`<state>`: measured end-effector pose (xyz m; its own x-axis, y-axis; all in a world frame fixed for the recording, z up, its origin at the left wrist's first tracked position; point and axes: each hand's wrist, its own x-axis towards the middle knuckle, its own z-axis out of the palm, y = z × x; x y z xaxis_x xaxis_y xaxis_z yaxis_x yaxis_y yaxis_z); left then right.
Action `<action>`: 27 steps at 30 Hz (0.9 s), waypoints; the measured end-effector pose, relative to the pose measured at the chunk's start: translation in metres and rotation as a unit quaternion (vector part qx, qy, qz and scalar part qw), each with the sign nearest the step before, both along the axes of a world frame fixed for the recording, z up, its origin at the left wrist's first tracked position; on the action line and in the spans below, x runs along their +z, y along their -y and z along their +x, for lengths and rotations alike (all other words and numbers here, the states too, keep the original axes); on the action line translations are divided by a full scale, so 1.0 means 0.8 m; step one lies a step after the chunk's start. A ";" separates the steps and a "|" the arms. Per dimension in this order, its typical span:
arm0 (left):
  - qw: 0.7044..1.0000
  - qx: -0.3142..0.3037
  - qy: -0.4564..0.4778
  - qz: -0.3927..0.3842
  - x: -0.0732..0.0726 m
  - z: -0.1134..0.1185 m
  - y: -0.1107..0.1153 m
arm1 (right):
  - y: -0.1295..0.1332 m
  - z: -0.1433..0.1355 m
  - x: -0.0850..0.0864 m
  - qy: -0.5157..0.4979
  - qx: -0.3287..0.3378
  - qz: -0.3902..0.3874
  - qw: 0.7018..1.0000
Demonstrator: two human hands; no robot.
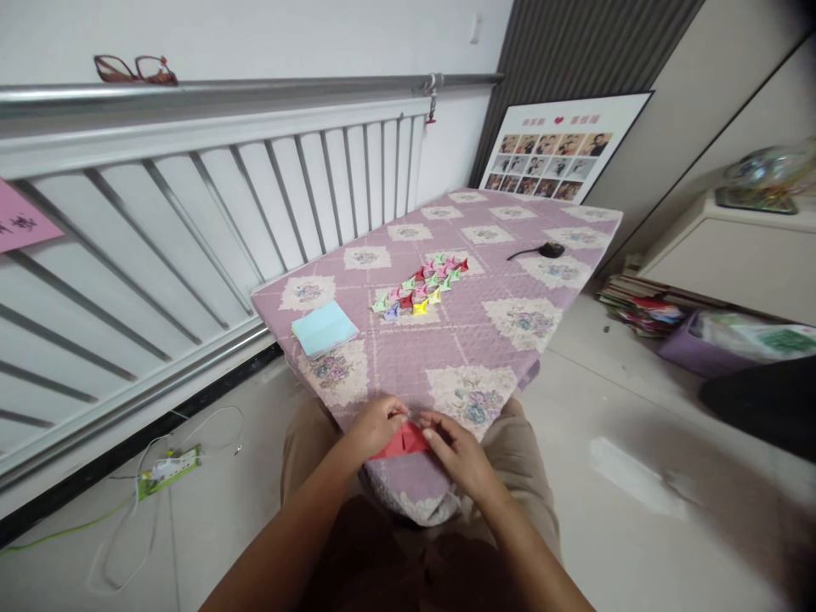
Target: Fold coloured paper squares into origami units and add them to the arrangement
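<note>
A red sheet of origami paper, partly folded, lies on the near corner of the cloth-covered table. At its upper left edge, my left hand pinches the paper between thumb and curled fingers. My right hand grips the right side, its thumb on top of the red paper and its fingers bent over the far edge. Ahead of my hands, several small folded paper pieces in green, pink, red, blue and yellow sit in slanting rows. To the left lies a stack of square paper with a light blue sheet on top.
The table's purple floral cloth hangs over its edges. A small black object with a cord-like tail lies at the far right. A white radiator borders the left side. On the floor are a power strip with cables and a purple bin.
</note>
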<state>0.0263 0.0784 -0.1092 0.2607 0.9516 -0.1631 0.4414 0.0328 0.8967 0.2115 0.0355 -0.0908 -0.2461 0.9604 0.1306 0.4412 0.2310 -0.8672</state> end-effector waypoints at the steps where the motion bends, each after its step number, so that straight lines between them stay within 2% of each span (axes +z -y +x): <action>1: 1.000 -0.002 0.005 0.003 0.002 0.000 0.003 | -0.003 -0.001 0.005 -0.008 -0.011 -0.029 0.999; 5: 0.999 -0.001 0.031 0.010 0.015 0.003 0.012 | -0.010 -0.011 0.015 0.016 0.011 -0.081 0.997; 8: 0.997 0.010 0.073 -0.001 0.024 0.003 0.017 | -0.008 -0.016 0.016 0.007 -0.001 -0.099 0.995; 16: 0.987 0.057 0.144 -0.045 0.034 0.001 0.023 | -0.001 -0.002 0.015 -0.054 -0.005 -0.150 0.987; 21: 0.984 0.041 0.153 -0.080 0.037 0.000 0.031 | -0.007 -0.001 0.012 -0.150 -0.097 -0.142 0.974; 24: 0.979 0.011 0.165 -0.118 0.039 0.004 0.039 | -0.009 -0.008 0.013 -0.230 -0.155 -0.153 0.949; 27: 0.976 0.029 0.174 -0.127 0.040 0.009 0.048 | -0.004 -0.017 0.019 -0.304 -0.170 -0.177 0.920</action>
